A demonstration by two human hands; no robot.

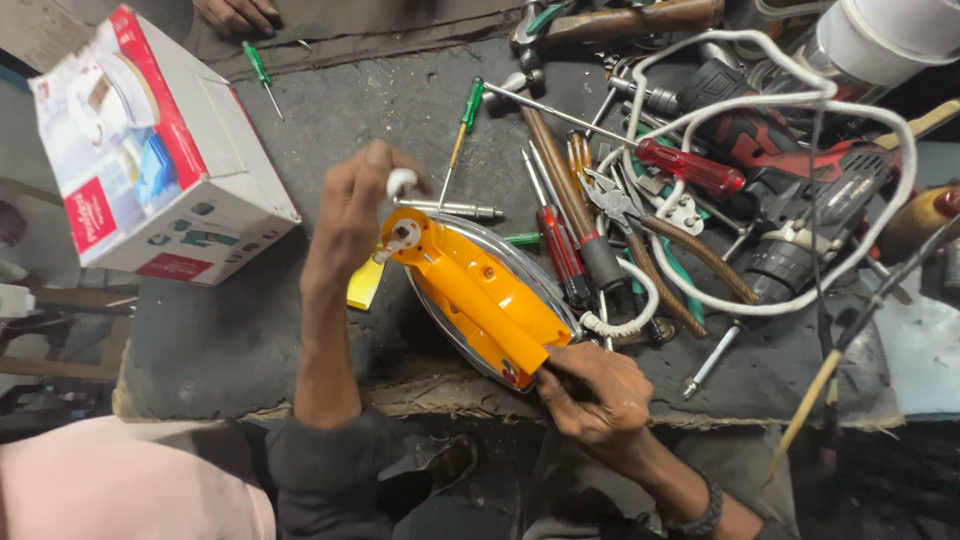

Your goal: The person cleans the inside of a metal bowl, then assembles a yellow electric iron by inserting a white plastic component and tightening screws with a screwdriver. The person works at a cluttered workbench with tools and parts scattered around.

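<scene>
From the head camera I look straight down on a dark, worn workbench top [230, 340]. At the centre lies an orange plastic clothes iron with a shiny metal soleplate [480, 295], tilted so its long axis runs from ten o'clock to four o'clock.

My left hand [355, 215] sits at the iron's ten o'clock end, fingers curled and pinched around a small white knob-like part [402, 181] just above the iron's nose. A yellow paper tag [365, 283] hangs just below that hand, at the iron's nine o'clock side.

My right hand [595, 385] is at the iron's four o'clock end, closed with its fingertips pressing the iron's rear edge; whether it grips a tool there I cannot tell.

At two o'clock from the iron a white coiled power cord [790, 100] loops over a red and black cordless drill [800, 190]. Between drill and iron lie a red-handled screwdriver [690, 167] and a pair of metal pliers [615, 200]. A green-handled screwdriver [465, 120] lies at twelve o'clock from the iron, near my left hand.

At ten o'clock, well apart, rests a white and red cardboard box [150, 150]. At the top edge, eleven o'clock, another person's hand [238, 14] rests on the bench near a second small green screwdriver [260, 70].
</scene>
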